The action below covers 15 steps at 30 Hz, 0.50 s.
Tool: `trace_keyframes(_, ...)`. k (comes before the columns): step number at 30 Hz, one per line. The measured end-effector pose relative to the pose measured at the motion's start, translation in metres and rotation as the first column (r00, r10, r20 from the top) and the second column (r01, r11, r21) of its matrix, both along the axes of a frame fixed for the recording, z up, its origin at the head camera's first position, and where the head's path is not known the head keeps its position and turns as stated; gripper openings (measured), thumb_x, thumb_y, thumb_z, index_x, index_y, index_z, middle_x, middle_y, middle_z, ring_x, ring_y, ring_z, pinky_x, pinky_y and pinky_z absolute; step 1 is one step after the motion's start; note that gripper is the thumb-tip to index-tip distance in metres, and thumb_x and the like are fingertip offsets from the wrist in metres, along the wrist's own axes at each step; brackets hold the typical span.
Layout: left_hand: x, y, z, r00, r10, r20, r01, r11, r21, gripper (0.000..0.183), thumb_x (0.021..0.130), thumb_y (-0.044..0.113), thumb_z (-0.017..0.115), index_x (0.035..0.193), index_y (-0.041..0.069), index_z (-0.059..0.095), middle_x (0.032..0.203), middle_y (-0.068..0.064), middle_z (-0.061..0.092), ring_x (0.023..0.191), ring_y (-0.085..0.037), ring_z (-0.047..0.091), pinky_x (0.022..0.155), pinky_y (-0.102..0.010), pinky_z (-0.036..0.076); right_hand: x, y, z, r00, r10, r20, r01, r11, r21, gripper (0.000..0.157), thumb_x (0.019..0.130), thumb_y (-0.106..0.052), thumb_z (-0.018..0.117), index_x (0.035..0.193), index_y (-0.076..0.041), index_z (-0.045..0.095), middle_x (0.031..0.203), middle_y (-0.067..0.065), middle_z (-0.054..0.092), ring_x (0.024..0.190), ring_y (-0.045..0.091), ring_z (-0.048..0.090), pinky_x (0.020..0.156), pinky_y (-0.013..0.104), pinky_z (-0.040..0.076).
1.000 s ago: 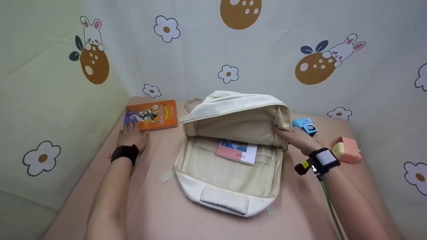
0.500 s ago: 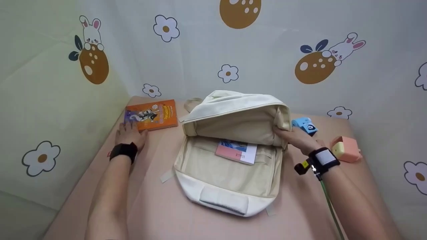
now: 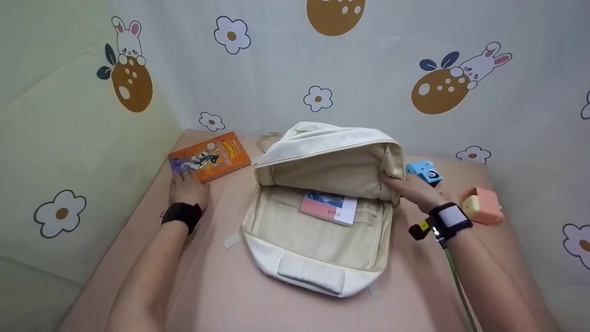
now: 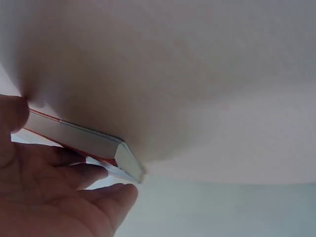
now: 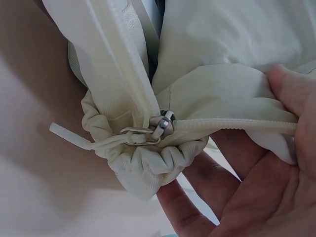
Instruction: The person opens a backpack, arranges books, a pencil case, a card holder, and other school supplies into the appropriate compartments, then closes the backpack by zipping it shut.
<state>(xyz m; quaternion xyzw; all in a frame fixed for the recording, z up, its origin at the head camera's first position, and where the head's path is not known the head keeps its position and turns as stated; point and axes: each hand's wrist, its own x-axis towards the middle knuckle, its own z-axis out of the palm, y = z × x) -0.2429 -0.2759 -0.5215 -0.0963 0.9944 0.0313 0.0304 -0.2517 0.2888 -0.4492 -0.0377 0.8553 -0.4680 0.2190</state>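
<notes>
A white backpack (image 3: 318, 272) lies unzipped in the head view, its beige-lined flap raised. My right hand (image 3: 417, 191) grips the flap's right edge; the right wrist view shows the thumb (image 5: 291, 91) on the lining and fingers (image 5: 212, 177) beneath, beside a zipper pull (image 5: 162, 127). Inside the bag lies a pink, white and blue book (image 3: 329, 210), partly under the flap. At the far left, my left hand (image 3: 189, 191) rests its extended fingers on the lower edge of an orange book (image 3: 212, 157). The left wrist view shows the thumb (image 4: 14, 114) beside the book's page edge.
Right of the bag are a blue toy-like object (image 3: 423, 172) and a pink box-shaped object (image 3: 481, 205) with a pale yellow part. A patterned curtain (image 3: 276, 69) backs the pink-covered table (image 3: 221, 286). A green cable (image 3: 456, 276) runs from my right wristband.
The orange book has turned anticlockwise, its right end swinging away from me. My left hand has shifted slightly right with it. My right hand keeps holding the flap up.
</notes>
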Motion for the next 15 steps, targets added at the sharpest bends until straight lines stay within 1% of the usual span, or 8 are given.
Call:
trace_keyframes(2,0.006,0.005,0.002,0.999,-0.036,-0.011,0.035,0.999,-0.041,0.065,0.108,0.027,0.047,0.145,-0.024,0.031,0.148,-0.044,0.033,0.136,-0.060,0.032,0.112,-0.063,0.031,0.000,0.000,0.000,1.000,-0.003,0.000,0.003,1.000,0.004,0.089,0.095,-0.066,0.057,0.148,0.004,0.042,0.147,0.023,0.047,0.138,0.039,0.043,0.114,0.059,0.031)
trace_keyframes(5,0.016,0.011,0.005,0.995,-0.103,-0.002,0.103,0.990,-0.099,0.055,0.106,0.015,0.047,0.139,-0.027,0.035,0.145,-0.045,0.038,0.130,-0.058,0.042,0.107,-0.061,0.039,0.000,0.001,0.000,1.000,-0.003,-0.004,0.003,1.000,0.025,0.089,0.095,-0.067,0.057,0.146,0.004,0.044,0.147,0.023,0.047,0.138,0.039,0.043,0.114,0.060,0.030)
trace_keyframes(8,0.025,0.016,0.005,0.988,-0.154,0.026,0.156,0.975,-0.161,0.044,0.104,0.005,0.046,0.132,-0.029,0.042,0.137,-0.045,0.045,0.120,-0.053,0.054,0.094,-0.056,0.052,-0.001,0.002,0.000,1.000,-0.002,-0.005,0.002,0.999,0.034,0.089,0.095,-0.068,0.056,0.146,0.004,0.044,0.147,0.024,0.047,0.138,0.040,0.043,0.114,0.062,0.029)
trace_keyframes(10,0.030,0.021,0.006,0.984,-0.173,0.038,0.177,0.967,-0.185,0.039,0.103,0.001,0.046,0.125,-0.030,0.047,0.129,-0.045,0.050,0.111,-0.050,0.060,0.082,-0.054,0.057,-0.001,0.003,-0.001,1.000,-0.004,-0.006,0.004,0.999,0.036,0.088,0.095,-0.068,0.056,0.146,0.003,0.044,0.146,0.023,0.048,0.137,0.040,0.043,0.113,0.063,0.029)
trace_keyframes(12,0.034,0.026,0.008,0.983,-0.177,0.039,0.181,0.966,-0.182,0.031,0.101,-0.001,0.048,0.114,-0.028,0.055,0.115,-0.042,0.058,0.099,-0.047,0.065,0.070,-0.052,0.059,-0.002,0.002,-0.002,1.000,0.001,-0.005,-0.001,1.000,0.008,0.087,0.096,-0.065,0.056,0.147,0.004,0.042,0.147,0.023,0.048,0.137,0.039,0.043,0.114,0.060,0.029)
trace_keyframes(15,0.040,0.036,0.010,0.979,-0.200,0.035,0.204,0.962,-0.182,0.021,0.098,-0.003,0.052,0.094,-0.020,0.064,0.094,-0.034,0.065,0.085,-0.041,0.068,0.064,-0.051,0.059,-0.002,0.002,-0.003,1.000,0.003,-0.006,-0.003,1.000,-0.014,0.086,0.098,-0.062,0.057,0.148,0.007,0.040,0.147,0.024,0.047,0.137,0.037,0.044,0.114,0.056,0.032)
